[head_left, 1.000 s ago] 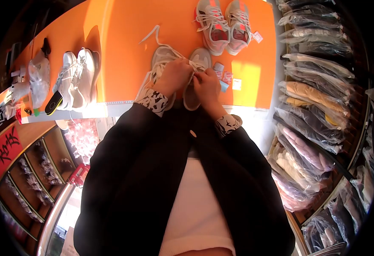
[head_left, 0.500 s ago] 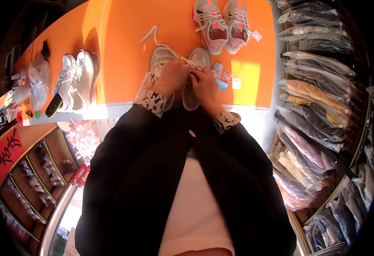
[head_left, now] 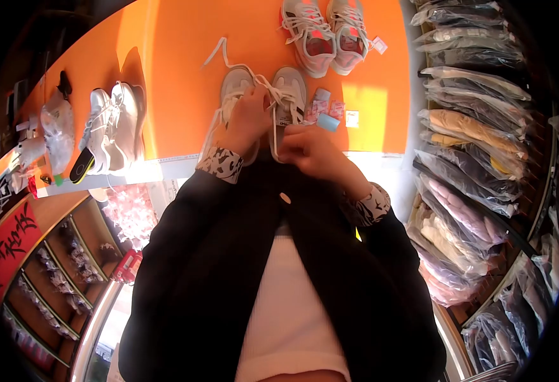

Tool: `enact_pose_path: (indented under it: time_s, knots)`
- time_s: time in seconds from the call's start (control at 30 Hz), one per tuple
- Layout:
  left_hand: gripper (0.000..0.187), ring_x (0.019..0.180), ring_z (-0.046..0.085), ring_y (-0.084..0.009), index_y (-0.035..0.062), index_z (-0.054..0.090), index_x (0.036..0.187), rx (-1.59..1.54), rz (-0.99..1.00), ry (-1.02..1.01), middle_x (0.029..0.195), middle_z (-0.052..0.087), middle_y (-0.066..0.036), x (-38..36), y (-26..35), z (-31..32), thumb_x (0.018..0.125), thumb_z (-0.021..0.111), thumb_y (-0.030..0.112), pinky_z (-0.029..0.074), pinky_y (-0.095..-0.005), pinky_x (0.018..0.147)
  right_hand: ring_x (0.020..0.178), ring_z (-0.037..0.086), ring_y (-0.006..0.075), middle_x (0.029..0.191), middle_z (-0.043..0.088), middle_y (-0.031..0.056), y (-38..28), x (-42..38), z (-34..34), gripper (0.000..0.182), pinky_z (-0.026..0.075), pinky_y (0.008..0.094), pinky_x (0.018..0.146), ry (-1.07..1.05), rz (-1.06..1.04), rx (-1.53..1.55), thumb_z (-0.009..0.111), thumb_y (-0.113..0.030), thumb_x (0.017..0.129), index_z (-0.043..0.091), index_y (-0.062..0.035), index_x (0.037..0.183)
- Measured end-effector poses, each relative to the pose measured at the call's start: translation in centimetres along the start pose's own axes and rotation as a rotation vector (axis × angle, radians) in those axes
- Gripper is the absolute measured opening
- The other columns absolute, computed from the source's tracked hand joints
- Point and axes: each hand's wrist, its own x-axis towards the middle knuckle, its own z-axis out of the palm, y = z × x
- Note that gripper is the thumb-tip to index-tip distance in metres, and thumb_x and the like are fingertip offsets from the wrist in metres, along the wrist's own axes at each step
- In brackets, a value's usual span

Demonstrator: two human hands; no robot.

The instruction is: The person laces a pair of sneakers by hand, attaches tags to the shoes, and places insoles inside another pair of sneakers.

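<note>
A pair of light shoes lies before me on the orange counter, toes pointing away. My left hand (head_left: pixel 250 116) rests over the left shoe (head_left: pixel 235 83), its fingers closed at the lace that runs between the two shoes. Over the heel end of the right shoe (head_left: pixel 289 83), my right hand (head_left: pixel 312 153) is closed on a white shoelace (head_left: pixel 275 130), which hangs in a line down from that shoe's eyelets. Another loose lace (head_left: pixel 214 49) trails on the counter beyond the left shoe. My hands hide much of both shoes' openings.
A second pair of laced shoes (head_left: pixel 321 41) with a tag stands at the far right of the orange counter (head_left: pixel 184 83). White shoes (head_left: pixel 117 130) sit at the left. Small packets (head_left: pixel 329 118) lie right of my hands. Plastic-wrapped garments (head_left: pixel 473 121) line the right side.
My right hand has moved away from my left, down and to the right, drawing the lace toward me. The right shoe's laced front now shows. My left hand stays over the left shoe.
</note>
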Motion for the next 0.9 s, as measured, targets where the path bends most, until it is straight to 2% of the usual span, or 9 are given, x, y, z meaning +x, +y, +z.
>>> enact_pose_path:
  time_s: [0.1, 0.17, 0.3, 0.5, 0.57, 0.63, 0.73, 0.83, 0.9]
  knots:
    - [0.029, 0.082, 0.057, -0.041, 0.0042, 0.049, 0.096, -0.056, 0.032, 0.049, 0.094, 0.053, -0.018, 0.0, -0.6, 0.3, 0.073, 0.065, -0.002, 0.047, -0.0462, 0.069, 0.075, 0.056, 0.0268, 0.078, 0.055, 0.0089, -9.4, -3.4, -4.1, 0.006, 0.044, 0.0348, 0.065, -0.493, -0.371, 0.604, 0.068, -0.001, 0.077, 0.062, -0.0005, 0.078]
    - [0.033, 0.084, 0.058, -0.0391, 0.0058, 0.052, 0.102, -0.081, 0.066, 0.048, 0.095, 0.053, -0.017, -0.2, 0.4, 0.2, 0.073, 0.065, -0.001, 0.048, -0.0454, 0.07, 0.064, 0.051, 0.0261, 0.072, 0.052, 0.0072, -12.7, -4.9, -5.9, 0.006, 0.038, 0.0354, 0.055, -0.388, -0.561, 0.344, 0.066, -0.002, 0.082, 0.063, -0.0013, 0.077]
    - [0.026, 0.085, 0.058, -0.0356, 0.0058, 0.058, 0.098, -0.074, 0.085, 0.024, 0.095, 0.053, -0.016, -0.8, 3.0, -0.1, 0.074, 0.065, 0.0, 0.048, -0.0427, 0.071, 0.06, 0.048, 0.0207, 0.068, 0.05, 0.0058, -11.8, -4.9, -6.4, 0.014, 0.035, 0.0324, 0.053, -0.175, -0.351, 0.579, 0.073, -0.013, 0.081, 0.065, -0.0008, 0.078]
    - [0.006, 0.079, 0.06, -0.0276, 0.003, 0.064, 0.074, 0.048, 0.552, 0.07, 0.081, 0.057, -0.011, -1.9, 3.2, -0.9, 0.08, 0.063, 0.004, 0.05, -0.0345, 0.073, 0.072, 0.056, 0.0199, 0.08, 0.062, 0.0069, -8.5, 0.5, -6.1, 0.029, 0.043, 0.0268, 0.067, -0.07, -0.182, 0.775, 0.064, -0.03, 0.089, 0.068, -0.0016, 0.088]
    - [0.014, 0.076, 0.062, -0.02, 0.0005, 0.065, 0.08, -0.721, -0.125, -0.052, 0.073, 0.059, -0.006, -2.7, 3.0, -2.9, 0.087, 0.061, 0.011, 0.048, -0.0307, 0.071, 0.077, 0.06, 0.0196, 0.084, 0.064, 0.0106, -2.8, 4.9, -5.7, 0.035, 0.046, 0.027, 0.072, 0.293, 0.076, 0.488, 0.065, -0.035, 0.088, 0.068, -0.0013, 0.097]
    - [0.023, 0.075, 0.061, -0.014, -0.0031, 0.065, 0.086, -0.881, -0.302, 0.131, 0.071, 0.06, -0.005, -2.1, 1.9, -6.2, 0.092, 0.057, 0.018, 0.047, -0.0282, 0.07, 0.082, 0.06, 0.0228, 0.085, 0.063, 0.011, 3.1, 7.6, -3.7, 0.028, 0.047, 0.0324, 0.074, 0.587, 0.212, -0.269, 0.067, -0.027, 0.082, 0.066, -0.0013, 0.094]
    - [0.032, 0.078, 0.064, -0.0174, 0.0013, 0.062, 0.081, -0.541, -0.425, 0.306, 0.076, 0.063, -0.004, -1.4, 0.2, -12.4, 0.094, 0.058, 0.031, 0.048, -0.0311, 0.071, 0.089, 0.058, 0.0275, 0.083, 0.059, 0.0105, 8.5, 8.1, 0.1, 0.019, 0.047, 0.0393, 0.076, 0.578, 0.081, -0.858, 0.064, -0.015, 0.075, 0.062, -0.0014, 0.088]
    - [0.044, 0.085, 0.068, -0.0229, -0.0073, 0.062, 0.11, 0.358, -0.585, 0.274, 0.088, 0.07, -0.013, -1.9, 1.7, -15.9, 0.086, 0.065, 0.03, 0.051, -0.0322, 0.077, 0.092, 0.055, 0.031, 0.081, 0.055, 0.0101, 9.0, 9.0, 1.4, 0.016, 0.046, 0.0457, 0.077, 0.616, 0.066, -0.909, 0.061, -0.008, 0.069, 0.059, -0.0023, 0.084]
    - [0.047, 0.094, 0.067, -0.0265, -0.0081, 0.064, 0.107, 0.552, -0.582, 0.218, 0.095, 0.07, -0.017, -2.2, 1.8, -16.1, 0.086, 0.064, 0.034, 0.051, -0.0348, 0.081, 0.09, 0.057, 0.0289, 0.081, 0.055, 0.0105, 10.2, 9.3, 1.6, 0.015, 0.047, 0.0434, 0.076, 0.653, -0.002, -0.88, 0.062, -0.008, 0.071, 0.058, -0.0018, 0.085]
